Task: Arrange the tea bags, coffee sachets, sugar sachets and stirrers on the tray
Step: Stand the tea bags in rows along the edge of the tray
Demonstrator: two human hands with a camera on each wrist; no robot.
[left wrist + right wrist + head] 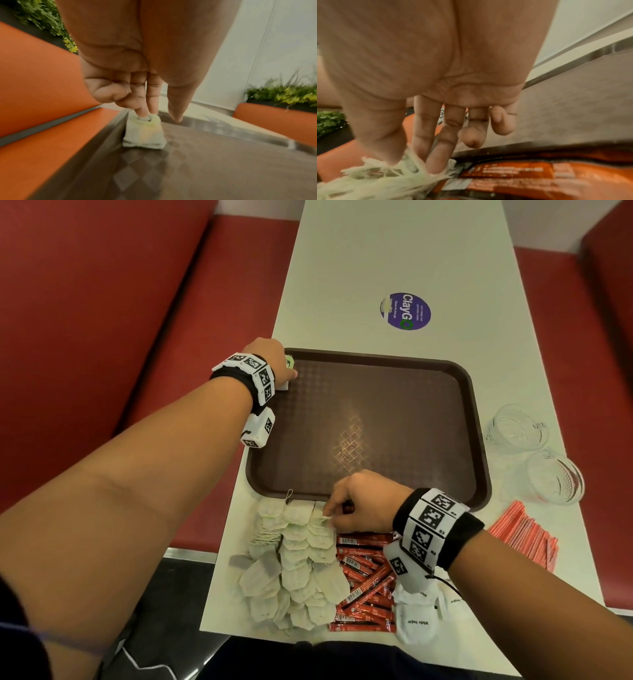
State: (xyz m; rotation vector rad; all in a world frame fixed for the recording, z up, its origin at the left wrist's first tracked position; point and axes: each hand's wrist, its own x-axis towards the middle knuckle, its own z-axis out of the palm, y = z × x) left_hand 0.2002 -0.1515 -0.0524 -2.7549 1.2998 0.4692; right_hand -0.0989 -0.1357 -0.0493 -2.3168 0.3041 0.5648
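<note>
A brown tray point(376, 361) lies across the white table. My left hand point(286, 369) is at the tray's far left corner, where two straight fingertips point(143, 113) touch the top of a tea bag point(144, 134) lying on the tray; the thumb stands apart from it. My right hand point(329, 513) is just in front of the tray's near edge, where thumb and fingers point(436, 159) pinch a tea bag point(385, 174) at the far end of the tea bag pile point(294, 570). Red coffee sachets point(366, 570) lie to the right of the pile, with white sugar sachets point(418, 616) under my right wrist and red-striped stirrers point(524, 539) farther right.
Two glass cups point(517, 428) point(555, 477) stand right of the tray. A purple round sticker point(406, 311) is on the table beyond it. Red bench seats point(137, 320) run along both sides of the narrow table.
</note>
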